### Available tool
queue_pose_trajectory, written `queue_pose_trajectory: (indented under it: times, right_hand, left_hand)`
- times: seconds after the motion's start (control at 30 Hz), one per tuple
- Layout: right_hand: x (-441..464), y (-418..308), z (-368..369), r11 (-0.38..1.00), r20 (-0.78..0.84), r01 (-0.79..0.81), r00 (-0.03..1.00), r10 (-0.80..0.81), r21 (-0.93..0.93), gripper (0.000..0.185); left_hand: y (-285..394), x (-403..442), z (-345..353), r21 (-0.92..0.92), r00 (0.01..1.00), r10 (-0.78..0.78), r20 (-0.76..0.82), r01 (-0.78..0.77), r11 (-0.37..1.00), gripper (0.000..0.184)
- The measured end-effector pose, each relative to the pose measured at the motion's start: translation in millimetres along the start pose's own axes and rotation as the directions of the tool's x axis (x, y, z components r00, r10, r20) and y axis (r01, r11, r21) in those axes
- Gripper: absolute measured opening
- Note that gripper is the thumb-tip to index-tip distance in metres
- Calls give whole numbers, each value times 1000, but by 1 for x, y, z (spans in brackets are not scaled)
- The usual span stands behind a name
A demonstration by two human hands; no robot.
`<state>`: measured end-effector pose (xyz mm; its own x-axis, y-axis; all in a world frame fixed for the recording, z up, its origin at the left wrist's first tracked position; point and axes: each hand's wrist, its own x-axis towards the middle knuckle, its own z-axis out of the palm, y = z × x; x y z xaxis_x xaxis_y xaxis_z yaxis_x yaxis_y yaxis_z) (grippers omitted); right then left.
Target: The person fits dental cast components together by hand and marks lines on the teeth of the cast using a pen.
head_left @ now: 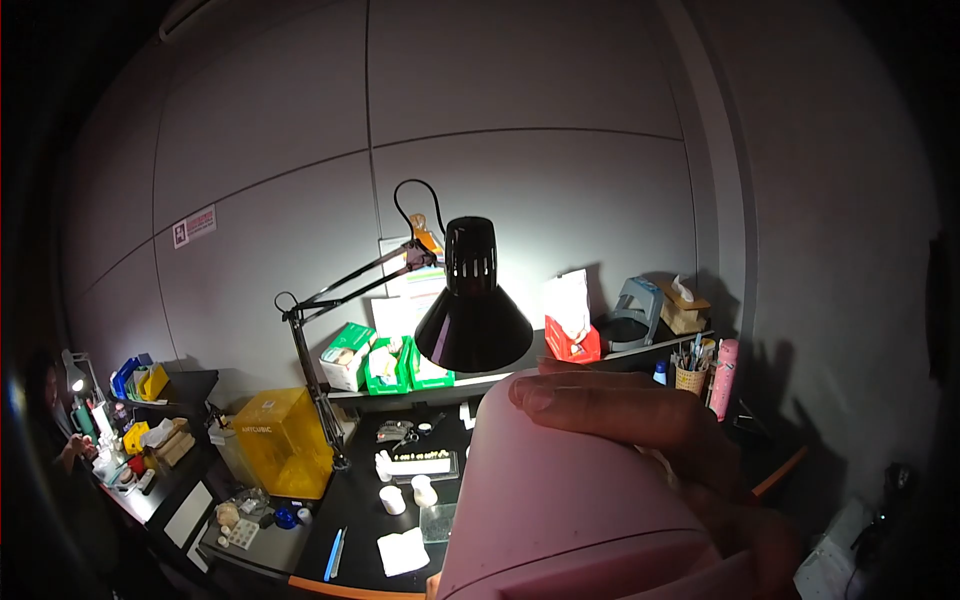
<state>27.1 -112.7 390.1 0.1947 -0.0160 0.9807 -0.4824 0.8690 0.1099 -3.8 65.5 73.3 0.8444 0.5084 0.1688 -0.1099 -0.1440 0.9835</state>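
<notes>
Lower right of the frame: the fingers [620, 405] of my right hand [690, 445] lie curled over the upper right side of a large pink casing [570, 490], holding it close to the camera above the work surface [362, 515]. Of my left hand I cannot tell; a skin-toned sliver at the casing's lower left edge may be part of it.

The casing looks like hard, smooth plastic, likely stiff, fairly light for its bulk and a little slippery along its rounded top. The broad sides seem the sound place to take hold, one hand to each; the seam near the bottom of the frame offers a poorer grip.

At center, a black desk lamp [473, 335] hangs just beyond the casing's upper end, its shade the nearest obstacle to any lift. The casing hides much of the surface behind it. Left of it lie a tray [420, 466] with a row of small pieces, two white cups [392, 500], a white sheet [402, 551] and blue tweezers [336, 553]. A yellow box [285, 445] stands at the lower left; green bins [388, 367] and a red bin [572, 342] line the shelf behind. A brush basket [689, 377] stands at the right, beyond my knuckles.
</notes>
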Motion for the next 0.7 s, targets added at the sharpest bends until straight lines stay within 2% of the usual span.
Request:
queue_pose_trajectory:
  times: [0.07, 0.17, 0.27, 0.3, 0.37, 0.4, 0.43, 0.47, 0.57, 0.63, 0.7]
  right_hand:
    - [1, -7, -8, 997, 15, -53, 998, 54, -52, 85]
    - [-2, -27, -28, 932, 56, -183, 976, 210, -312, 83]
    - [-6, -45, -55, 802, 103, -181, 952, 288, -569, 84]
    - [-8, -52, -64, 732, 117, -154, 945, 305, -664, 84]
    - [-17, -64, -84, 561, 145, -77, 929, 340, -824, 87]
    - [-22, -71, -95, 464, 151, -34, 923, 355, -885, 88]
    - [-32, -73, -105, 368, 155, 5, 913, 377, -930, 90]
    - [-41, -81, -116, 273, 146, 35, 906, 397, -961, 91]
    - [-85, -85, -145, 82, 78, 46, 891, 447, -996, 98]
    - [-124, -87, -156, 55, -84, -118, 901, 425, -991, 105]
    - [-155, -89, -160, -9, -239, -263, 863, 445, -965, 109]
  left_hand:
    - [-1, -1, 0, 2, 1000, 1, -5, -1, 1000, 22]
    - [2, -2, 1, 8, 1000, 13, -19, -13, 1000, 22]
    - [2, -4, 1, 12, 999, 22, -41, -22, 1000, 22]
    - [0, -4, 2, 26, 998, 31, -48, -30, 999, 23]
    - [-18, 2, -1, 117, 984, 145, -103, -133, 984, 15]
    - [-21, 2, 0, 118, 986, 102, -132, -87, 989, 15]
    - [-22, 2, -1, 127, 987, 118, -110, -104, 987, 15]
    - [-18, 0, 0, 44, 993, 68, -94, -64, 997, 15]
    - [-5, -2, 1, -209, 994, -93, -55, 79, 975, 15]
    - [-3, 3, -1, -74, 995, 95, -37, -97, 993, 16]
    - [12, 4, 7, -169, 990, 117, -76, -129, 977, 20]
